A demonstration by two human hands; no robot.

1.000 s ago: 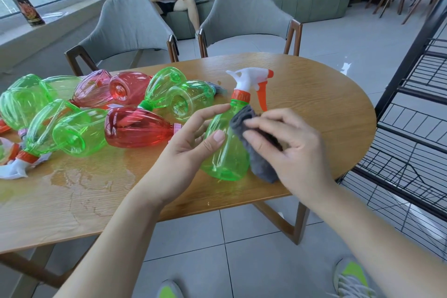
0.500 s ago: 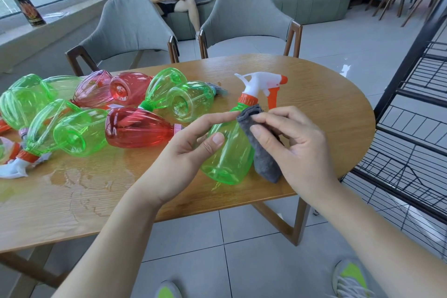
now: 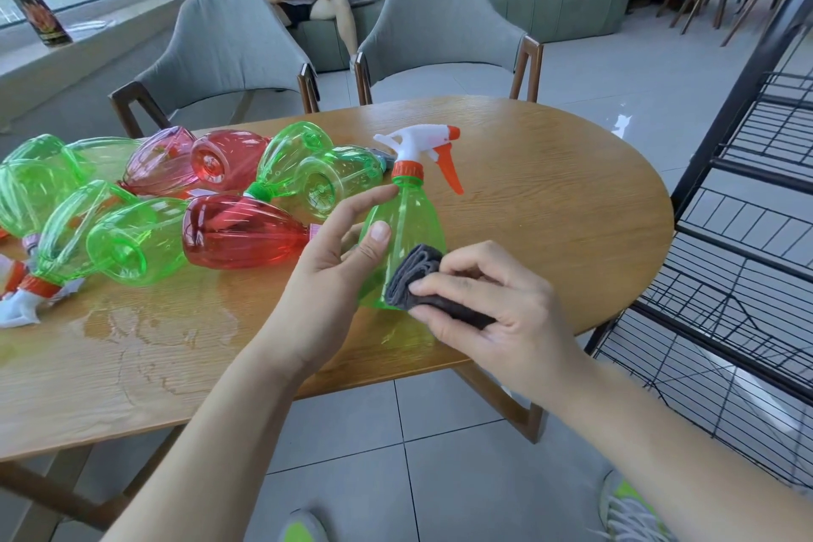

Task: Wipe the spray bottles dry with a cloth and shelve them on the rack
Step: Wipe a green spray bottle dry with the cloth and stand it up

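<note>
Moved down since half a second ago: cloth (image 3: pixel 415 279) now at the lower side of the held green bottle (image 3: pixel 407 229), no longer up at its neck. Bottle also tipped more upright, white spray head (image 3: pixel 418 141) on top, orange trigger pointing toward the rack (image 3: pixel 748 207).

Left hand (image 3: pixel 338 264) steadying the bottle, thumb laid on its side, index fingertip up by the orange collar; fingers (image 3: pixel 365 202) fairly straight, more propping than clenching. Right hand (image 3: pixel 492 308) clenched around the folded grey cloth, pinching it and pressing it to the bottle near its base.

Bottle held above the near edge of the bench (image 3: pixel 550 207), toward its right end. Whether the base touches the wood cannot be told.

Probably one top-to-bottom stroke close to finished on this side; far side and underside likely yet to be wiped before shelving.

Heap of green and red bottles (image 3: pixel 246 233) lying on their sides across the left half of the bench, waiting. Puddle (image 3: pixel 145 321) spread along the near left edge, so best kept clear of with the dried bottle. Black wire rack standing just beside the right end, no bottles visible on its shelves.
</note>
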